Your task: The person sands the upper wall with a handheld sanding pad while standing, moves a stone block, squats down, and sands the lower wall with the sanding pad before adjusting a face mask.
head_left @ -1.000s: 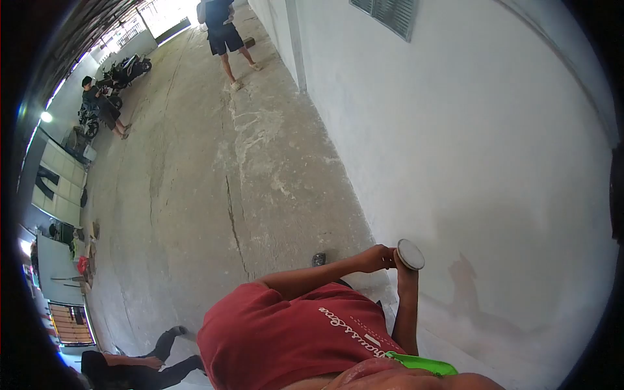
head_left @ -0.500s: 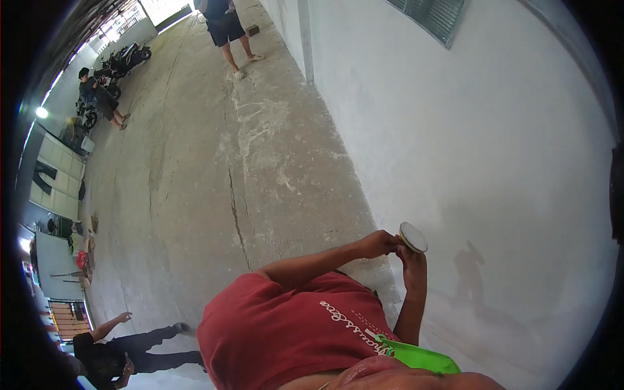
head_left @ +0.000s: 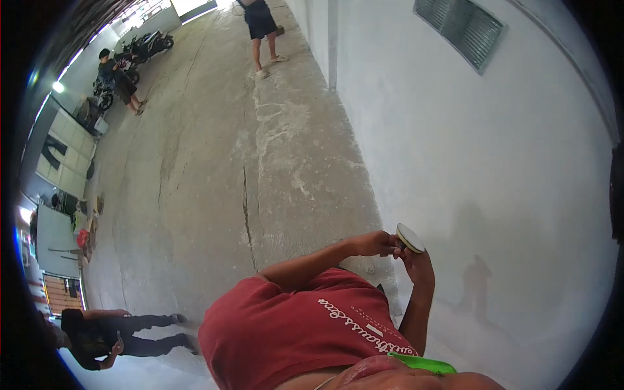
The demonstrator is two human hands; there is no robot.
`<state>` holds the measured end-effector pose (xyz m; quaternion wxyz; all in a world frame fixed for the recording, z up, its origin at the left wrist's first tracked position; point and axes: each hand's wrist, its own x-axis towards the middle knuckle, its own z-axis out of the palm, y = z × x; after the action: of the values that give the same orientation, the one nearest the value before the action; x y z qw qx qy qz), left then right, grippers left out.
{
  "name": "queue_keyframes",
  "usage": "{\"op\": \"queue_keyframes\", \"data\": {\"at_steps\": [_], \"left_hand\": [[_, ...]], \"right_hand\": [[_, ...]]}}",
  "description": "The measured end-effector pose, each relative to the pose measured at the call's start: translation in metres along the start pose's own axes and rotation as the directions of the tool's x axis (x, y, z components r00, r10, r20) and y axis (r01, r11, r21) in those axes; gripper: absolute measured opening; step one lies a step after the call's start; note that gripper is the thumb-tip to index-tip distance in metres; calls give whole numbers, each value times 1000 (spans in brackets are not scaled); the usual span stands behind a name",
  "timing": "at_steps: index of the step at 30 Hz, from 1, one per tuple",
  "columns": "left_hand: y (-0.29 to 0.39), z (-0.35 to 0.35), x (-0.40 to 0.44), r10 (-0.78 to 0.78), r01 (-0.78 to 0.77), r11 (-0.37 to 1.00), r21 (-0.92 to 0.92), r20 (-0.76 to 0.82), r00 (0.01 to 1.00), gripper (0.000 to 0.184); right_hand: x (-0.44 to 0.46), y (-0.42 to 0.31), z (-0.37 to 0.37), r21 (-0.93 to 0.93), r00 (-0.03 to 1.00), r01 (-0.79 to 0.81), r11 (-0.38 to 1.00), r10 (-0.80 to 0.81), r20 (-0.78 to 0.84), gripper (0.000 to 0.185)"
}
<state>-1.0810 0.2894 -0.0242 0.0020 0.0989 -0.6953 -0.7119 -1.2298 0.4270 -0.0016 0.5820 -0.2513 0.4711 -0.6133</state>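
In the head view, a round pad [head_left: 410, 238] with a whitish face and a yellowish rim is held up in front of the white wall. My left hand [head_left: 377, 244] reaches in from the left, its fingers closed at the pad's near edge and underside. Below the pad, my right hand [head_left: 418, 264] is closed around its back, with the forearm rising from the lower right. Both hands meet at the pad, and what lies behind it is hidden. My red shirt [head_left: 292, 325] fills the bottom, with a bright green piece [head_left: 426, 363] by the chin.
The white wall [head_left: 455, 143] with a louvred vent [head_left: 460, 29] runs along the right. Cracked concrete floor [head_left: 208, 182] stretches ahead. One person [head_left: 262, 26] stands far ahead, another [head_left: 120, 81] near motorcycles [head_left: 148, 45], a third [head_left: 97, 335] at lower left.
The view has swung left, so the surroundings sit further right. The pad has tilted, showing more of its rim, still in both hands. The person at lower left has lowered a raised arm.
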Motion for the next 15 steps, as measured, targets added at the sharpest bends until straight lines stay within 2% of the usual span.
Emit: {"op": "queue_keyframes", "data": {"at_steps": [1, 3, 4, 6, 7, 8, 9, 10, 11, 12, 13, 14, 15], "left_hand": [[-4, -1, -1, 2, -2, 1000, -3, -10, 1000, 28], [-15, 3, -2, 71, -54, 931, -361, 35, 997, 28], [-17, 6, -4, 74, -60, 929, -365, 25, 997, 28], [-18, 11, -7, -11, 6, 790, -614, -5, 1000, 30], [-19, 10, -8, -7, -5, 787, -617, -17, 1000, 30], [-20, 9, -8, 18, -35, 840, -542, -38, 999, 28], [-17, 10, -10, 41, -62, 884, -463, -54, 998, 26], [-14, 12, -12, 41, -65, 881, -468, -61, 997, 26], [-10, 14, -13, -7, -45, 951, -307, -166, 986, 24], [-7, 16, -16, -39, 0, 990, -141, -276, 960, 22], [-9, 19, -16, -44, 2, 989, -146, -283, 958, 22], [-12, 22, -16, -53, 11, 992, -128, -329, 943, 21], [-12, 24, -18, -60, 21, 994, -108, -372, 926, 19]], "right_hand": [[4, 1, -3, 16, 995, -44, 999, 43, 89, 62], [12, 14, -6, 59, 995, -67, 996, 63, 73, 62], [15, 19, -7, 108, 996, -84, 991, 79, 49, 62], [14, 16, 1, 99, 995, -81, 992, 75, 62, 60], [15, 12, 7, 97, 996, -68, 993, 61, 68, 58], [19, 16, 0, 90, 995, -73, 993, 67, 76, 58], [21, 21, -4, 89, 992, -60, 994, 50, 112, 52], [21, 25, -9, 92, 989, -47, 995, 34, 147, 45], [21, 29, -15, 89, 988, -54, 995, 40, 150, 45], [19, 25, -7, 7, 996, -45, 999, 45, 73, 40], [18, 24, -2, -75, 999, -44, 996, 43, -3, 36], [17, 27, -3, -73, 999, -48, 996, 49, 5, 36], [18, 28, -4, -152, 1000, -29, 988, 28, -9, 32]]}}
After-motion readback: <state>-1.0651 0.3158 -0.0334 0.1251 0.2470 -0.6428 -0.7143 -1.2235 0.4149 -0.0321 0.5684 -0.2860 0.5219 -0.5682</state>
